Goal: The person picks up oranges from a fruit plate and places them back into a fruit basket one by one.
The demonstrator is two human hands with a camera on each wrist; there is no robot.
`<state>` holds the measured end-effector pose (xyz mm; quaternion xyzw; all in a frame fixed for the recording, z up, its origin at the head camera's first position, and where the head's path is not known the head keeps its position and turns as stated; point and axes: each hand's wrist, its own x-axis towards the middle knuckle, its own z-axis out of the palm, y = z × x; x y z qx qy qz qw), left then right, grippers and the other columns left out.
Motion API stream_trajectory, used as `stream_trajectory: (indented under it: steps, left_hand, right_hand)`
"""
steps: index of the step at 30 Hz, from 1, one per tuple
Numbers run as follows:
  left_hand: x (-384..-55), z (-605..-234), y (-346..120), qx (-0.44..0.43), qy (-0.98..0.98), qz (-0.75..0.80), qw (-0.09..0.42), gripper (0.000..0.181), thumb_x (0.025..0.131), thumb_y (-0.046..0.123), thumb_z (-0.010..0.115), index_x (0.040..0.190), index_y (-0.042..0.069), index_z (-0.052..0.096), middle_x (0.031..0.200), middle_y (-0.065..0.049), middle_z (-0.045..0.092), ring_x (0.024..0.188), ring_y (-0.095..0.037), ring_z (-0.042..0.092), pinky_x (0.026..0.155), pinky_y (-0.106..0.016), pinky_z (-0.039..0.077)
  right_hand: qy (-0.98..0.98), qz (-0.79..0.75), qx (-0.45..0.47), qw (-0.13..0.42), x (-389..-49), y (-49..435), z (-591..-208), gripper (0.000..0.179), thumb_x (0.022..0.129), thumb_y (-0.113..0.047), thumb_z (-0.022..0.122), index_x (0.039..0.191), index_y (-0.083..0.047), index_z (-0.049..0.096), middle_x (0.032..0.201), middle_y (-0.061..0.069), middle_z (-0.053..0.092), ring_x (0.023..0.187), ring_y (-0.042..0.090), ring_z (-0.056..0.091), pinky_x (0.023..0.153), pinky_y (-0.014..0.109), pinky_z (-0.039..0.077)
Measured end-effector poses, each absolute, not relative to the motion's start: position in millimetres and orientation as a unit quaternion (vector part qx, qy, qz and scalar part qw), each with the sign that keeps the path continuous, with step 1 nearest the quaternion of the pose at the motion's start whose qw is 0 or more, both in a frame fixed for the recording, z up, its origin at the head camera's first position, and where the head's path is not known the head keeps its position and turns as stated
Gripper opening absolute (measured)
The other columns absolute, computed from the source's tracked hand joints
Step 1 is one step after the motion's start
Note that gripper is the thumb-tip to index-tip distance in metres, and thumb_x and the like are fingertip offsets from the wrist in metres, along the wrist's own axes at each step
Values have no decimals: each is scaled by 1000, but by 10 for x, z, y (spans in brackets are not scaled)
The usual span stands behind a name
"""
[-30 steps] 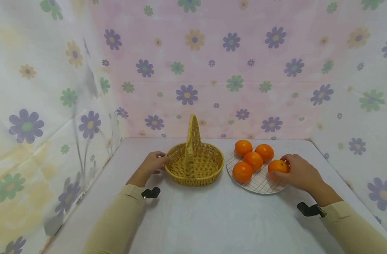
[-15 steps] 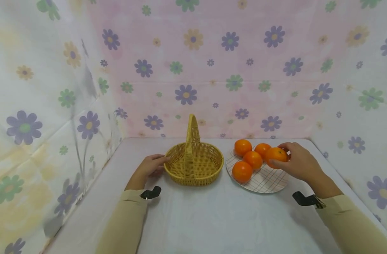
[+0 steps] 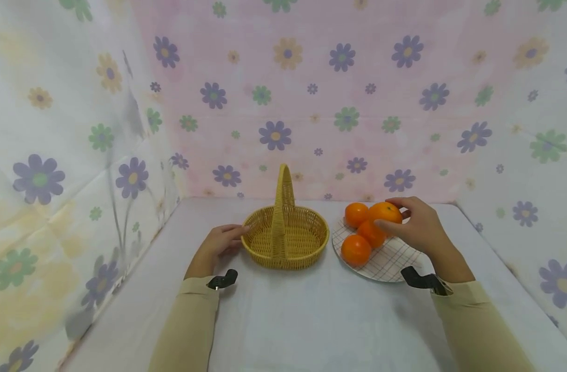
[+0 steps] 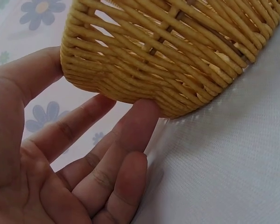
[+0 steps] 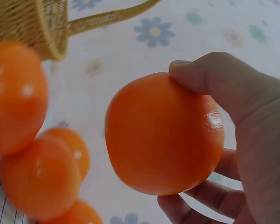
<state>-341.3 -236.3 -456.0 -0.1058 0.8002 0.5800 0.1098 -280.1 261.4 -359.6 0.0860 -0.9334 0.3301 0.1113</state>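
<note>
The right hand [image 3: 420,225] grips an orange fruit [image 5: 163,140] over the plate [image 3: 397,264], between thumb and fingers; the right wrist view separates it from four other fruits [image 5: 37,179], of which the head view shows three. The left hand [image 3: 215,245] touches the basket [image 3: 290,262] with relaxed fingers; plate and basket lie just beside each other, the white tabletop [image 3: 311,315] stretching in front of both

a glossy, rounded orange fruit [image 5: 163,135] is held aloft right of the upright yellow wicker basket [image 3: 296,261].
</note>
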Motion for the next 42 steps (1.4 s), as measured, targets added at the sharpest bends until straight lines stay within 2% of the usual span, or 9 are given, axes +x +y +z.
stream_trajectory:
  steps: [7,15,21,28,33,38,42]
  left_hand:
    - [-3423,-4578,-2371,-101,796,587,109,72,83,61,79,138,16,65,130,-6,72,104,-16,73,96,-34,56]
    - [-3416,-4568,-2400,-103,797,585,106,68,84,59,79,135,16,67,129,-6,73,103,-16,72,93,-33,57]
    - [-3414,-4580,-2419,-104,793,593,99,65,87,56,78,136,15,67,131,-7,72,101,-15,73,89,-30,58]
    - [-3396,-4583,-2361,-97,792,595,99,64,86,56,79,135,15,68,130,-7,72,102,-15,73,86,-30,58]
    - [-3393,-4568,-2352,-96,790,598,95,62,88,54,78,134,14,68,130,-8,73,102,-16,73,88,-31,58]
    - [-3386,-4562,-2359,-97,792,595,97,64,88,55,77,136,13,68,130,-8,72,104,-17,73,90,-32,59]
    - [-3377,-4576,-2379,-108,790,595,100,63,88,55,77,135,14,68,131,-7,71,105,-18,71,91,-32,59]
  right_hand:
    - [-921,370,87,82,-2885,2373,-3458,85,81,-67,78,147,-17,58,134,13,58,112,33,57,75,33,62]
    - [-902,420,88,41,-2973,1953,-3460,88,78,-62,84,151,-23,55,146,10,55,120,33,63,91,47,62]
    - [-890,445,97,28,-3044,1620,-3564,86,75,-56,88,149,-26,57,144,6,57,119,30,64,85,42,63]
    - [-897,427,98,63,-3088,1498,-3712,86,74,-64,85,148,-28,58,145,2,60,122,28,63,92,45,61]
    - [-897,425,96,69,-3102,1430,-3793,86,73,-68,84,146,-30,61,135,2,67,115,25,65,84,38,61]
    - [-906,408,101,48,-3104,1308,-3869,86,73,-65,86,145,-26,61,123,5,72,105,24,67,75,33,60]
    - [-911,398,103,27,-3095,1191,-3935,83,73,-62,87,144,-27,63,123,2,72,104,24,64,83,35,59]
